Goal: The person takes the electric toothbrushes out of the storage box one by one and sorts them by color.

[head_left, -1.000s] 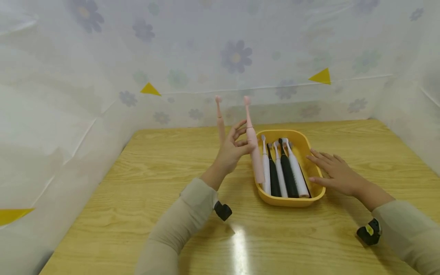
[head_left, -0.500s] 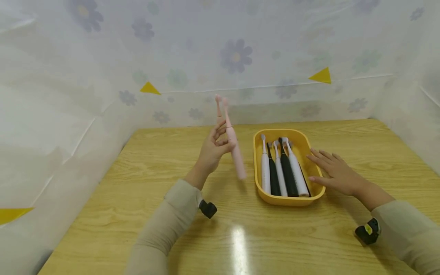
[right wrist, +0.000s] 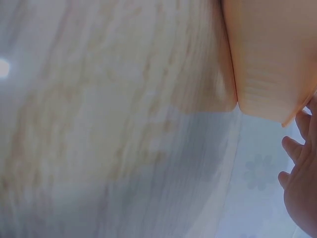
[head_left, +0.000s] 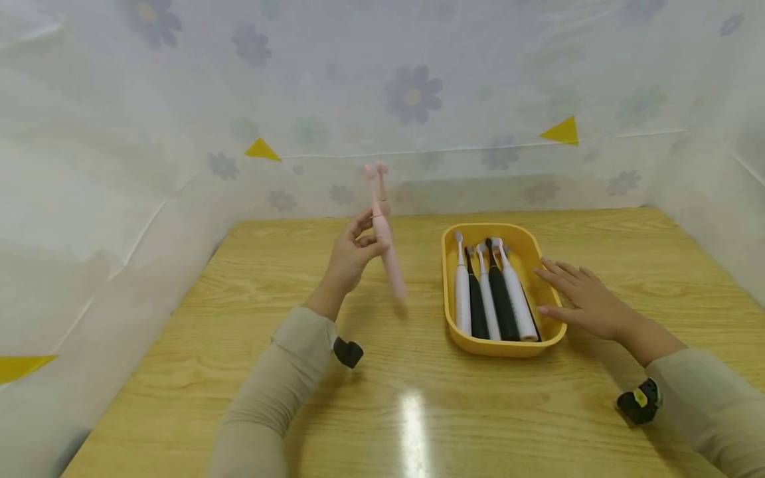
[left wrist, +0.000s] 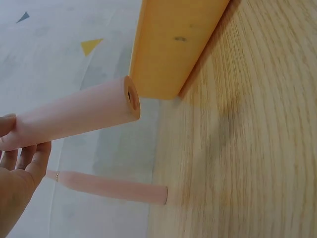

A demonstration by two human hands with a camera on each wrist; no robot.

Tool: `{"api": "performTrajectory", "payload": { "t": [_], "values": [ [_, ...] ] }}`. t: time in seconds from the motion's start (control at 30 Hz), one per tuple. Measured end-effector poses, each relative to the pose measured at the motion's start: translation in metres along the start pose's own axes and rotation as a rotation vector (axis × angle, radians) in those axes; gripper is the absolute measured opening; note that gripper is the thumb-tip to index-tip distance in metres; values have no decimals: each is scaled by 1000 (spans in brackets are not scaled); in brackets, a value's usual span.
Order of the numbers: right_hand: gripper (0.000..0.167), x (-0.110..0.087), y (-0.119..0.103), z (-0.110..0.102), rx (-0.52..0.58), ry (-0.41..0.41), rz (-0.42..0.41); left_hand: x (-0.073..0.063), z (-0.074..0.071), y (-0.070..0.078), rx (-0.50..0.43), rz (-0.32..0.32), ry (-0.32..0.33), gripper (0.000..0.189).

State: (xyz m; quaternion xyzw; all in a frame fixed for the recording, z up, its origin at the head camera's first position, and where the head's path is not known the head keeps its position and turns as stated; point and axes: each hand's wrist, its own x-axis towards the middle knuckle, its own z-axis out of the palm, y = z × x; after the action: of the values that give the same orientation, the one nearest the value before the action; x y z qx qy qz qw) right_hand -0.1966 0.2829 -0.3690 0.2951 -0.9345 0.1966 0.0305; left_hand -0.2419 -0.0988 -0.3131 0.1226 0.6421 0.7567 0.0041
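A pink electric toothbrush [head_left: 390, 255] is pinched between the thumb and fingers of my left hand [head_left: 348, 255], raised above the table with its head up and its base leaning right. In the left wrist view its round base end points at the camera. Behind it a second pink electric toothbrush [left wrist: 114, 188] stands upright on the table, partly hidden by the hand in the head view. My right hand [head_left: 588, 302] touches the right rim of a yellow bin [head_left: 556, 332] with its fingers extended. Inside the bin, several white toothbrushes [head_left: 463, 299] and black toothbrushes [head_left: 503, 305] lie side by side.
The wooden table [head_left: 239, 372] reaches back to a white flowered curtain [head_left: 335, 79]. Yellow triangles [head_left: 560, 131] are fixed on the curtain. The bin stands right of the table's middle.
My left hand has carried the pink toothbrush leftward from over the bin's left edge to in front of the standing pink one. The right hand has stayed at the bin's rim.
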Motion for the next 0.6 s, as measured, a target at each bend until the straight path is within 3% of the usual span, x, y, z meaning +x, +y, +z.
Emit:
{"api": "performTrajectory", "payload": {
  "t": [0.27,0.6],
  "values": [
    [65,1,1,1,10,-7,-8,10,-8,-6,63,22,78,58],
    [66,2,1,0,12,-10,6,26,-23,-17,149,71,118,54]
  ]
}}
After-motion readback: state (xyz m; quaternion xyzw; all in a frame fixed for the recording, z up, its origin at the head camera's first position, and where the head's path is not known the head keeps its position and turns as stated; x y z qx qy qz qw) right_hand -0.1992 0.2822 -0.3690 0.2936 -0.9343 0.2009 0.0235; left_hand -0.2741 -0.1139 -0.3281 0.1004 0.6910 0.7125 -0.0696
